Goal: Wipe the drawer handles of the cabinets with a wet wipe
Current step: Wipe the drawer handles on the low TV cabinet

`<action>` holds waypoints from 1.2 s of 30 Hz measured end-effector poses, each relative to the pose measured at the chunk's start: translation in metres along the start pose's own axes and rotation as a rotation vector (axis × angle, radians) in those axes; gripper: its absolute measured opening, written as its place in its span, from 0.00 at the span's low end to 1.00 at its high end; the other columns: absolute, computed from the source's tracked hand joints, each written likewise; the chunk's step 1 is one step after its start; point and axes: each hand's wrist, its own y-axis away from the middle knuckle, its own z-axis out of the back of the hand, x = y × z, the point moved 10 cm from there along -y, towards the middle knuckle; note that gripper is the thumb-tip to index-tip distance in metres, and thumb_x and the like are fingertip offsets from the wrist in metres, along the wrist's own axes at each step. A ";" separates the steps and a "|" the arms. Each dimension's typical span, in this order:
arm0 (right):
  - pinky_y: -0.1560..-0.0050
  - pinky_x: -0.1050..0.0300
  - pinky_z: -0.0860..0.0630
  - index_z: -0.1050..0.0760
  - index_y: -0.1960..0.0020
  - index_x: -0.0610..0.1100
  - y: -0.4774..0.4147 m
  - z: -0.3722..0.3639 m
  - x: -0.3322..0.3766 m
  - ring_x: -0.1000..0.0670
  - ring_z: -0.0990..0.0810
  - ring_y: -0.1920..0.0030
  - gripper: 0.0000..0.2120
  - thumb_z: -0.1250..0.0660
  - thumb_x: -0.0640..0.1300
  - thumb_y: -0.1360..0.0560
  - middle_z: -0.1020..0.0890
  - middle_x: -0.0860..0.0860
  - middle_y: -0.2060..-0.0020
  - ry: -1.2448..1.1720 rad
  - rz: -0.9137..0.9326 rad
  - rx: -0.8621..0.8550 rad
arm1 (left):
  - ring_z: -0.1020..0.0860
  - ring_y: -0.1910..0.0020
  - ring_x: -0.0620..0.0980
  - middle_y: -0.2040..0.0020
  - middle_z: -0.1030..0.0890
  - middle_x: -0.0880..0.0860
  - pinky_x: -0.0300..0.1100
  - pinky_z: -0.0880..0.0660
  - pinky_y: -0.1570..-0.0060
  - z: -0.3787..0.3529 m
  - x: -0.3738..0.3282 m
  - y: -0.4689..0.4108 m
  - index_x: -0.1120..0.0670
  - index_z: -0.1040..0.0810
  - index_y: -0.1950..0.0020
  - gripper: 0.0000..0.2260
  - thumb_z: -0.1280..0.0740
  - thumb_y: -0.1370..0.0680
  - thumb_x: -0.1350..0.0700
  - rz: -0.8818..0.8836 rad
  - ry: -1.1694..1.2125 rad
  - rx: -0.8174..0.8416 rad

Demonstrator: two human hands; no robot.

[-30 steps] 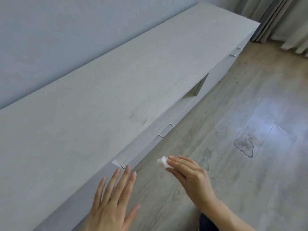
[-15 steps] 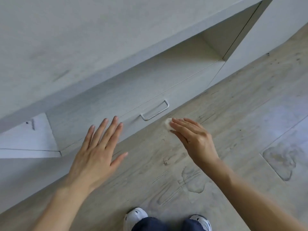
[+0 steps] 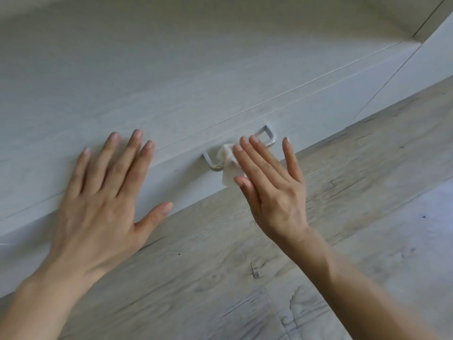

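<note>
A pale grey drawer front (image 3: 318, 111) runs across the middle of the view, with a silver metal bar handle (image 3: 269, 136) on it. A crumpled white wet wipe (image 3: 228, 163) lies over the left half of that handle. My right hand (image 3: 272, 192) holds the wipe against the bar, pinching it between the thumb below and the extended fingers above. The middle of the handle is hidden behind the wipe and fingers. My left hand (image 3: 103, 200) rests flat on the drawer front to the left of the handle, fingers spread and straight.
Above the drawer is an open shelf recess (image 3: 220, 45) of the low cabinet. A plain cabinet door (image 3: 416, 77) adjoins the drawer on the right. Pale wood-look flooring (image 3: 355, 229) with worn patches fills the lower right.
The view has dropped much closer to the drawer. My right hand carried the wipe up onto the handle. My left hand moved forward and settled flat on the drawer front.
</note>
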 end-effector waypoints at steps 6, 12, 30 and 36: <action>0.32 0.46 0.36 0.17 0.52 0.44 -0.020 0.003 -0.015 0.54 0.20 0.53 0.07 0.30 0.46 0.26 0.16 0.53 0.56 -0.161 -0.158 -0.068 | 0.45 0.26 0.57 0.24 0.43 0.55 0.52 0.52 0.28 0.002 0.002 0.000 0.58 0.47 0.24 0.33 0.56 0.21 0.37 -0.004 0.020 0.027; 0.37 0.41 0.41 0.18 0.57 0.47 -0.019 -0.001 -0.026 0.59 0.25 0.56 0.09 0.29 0.53 0.30 0.18 0.55 0.62 -0.192 -0.327 -0.029 | 0.47 0.25 0.56 0.24 0.45 0.54 0.50 0.55 0.27 0.001 0.002 0.000 0.57 0.48 0.24 0.33 0.56 0.21 0.36 0.014 0.033 0.050; 0.38 0.47 0.33 0.16 0.53 0.43 -0.018 0.001 0.000 0.56 0.18 0.49 0.05 0.27 0.44 0.27 0.16 0.52 0.52 -0.209 0.014 -0.080 | 0.47 0.25 0.56 0.24 0.44 0.54 0.50 0.55 0.27 0.002 0.003 0.000 0.56 0.45 0.24 0.32 0.55 0.21 0.36 0.032 0.041 0.039; 0.45 0.51 0.23 0.17 0.53 0.39 -0.020 -0.002 0.004 0.52 0.18 0.50 0.06 0.26 0.40 0.29 0.16 0.47 0.53 -0.307 -0.027 -0.067 | 0.49 0.25 0.56 0.24 0.45 0.54 0.49 0.57 0.27 0.002 0.003 0.001 0.56 0.46 0.24 0.33 0.56 0.21 0.36 0.029 0.052 0.053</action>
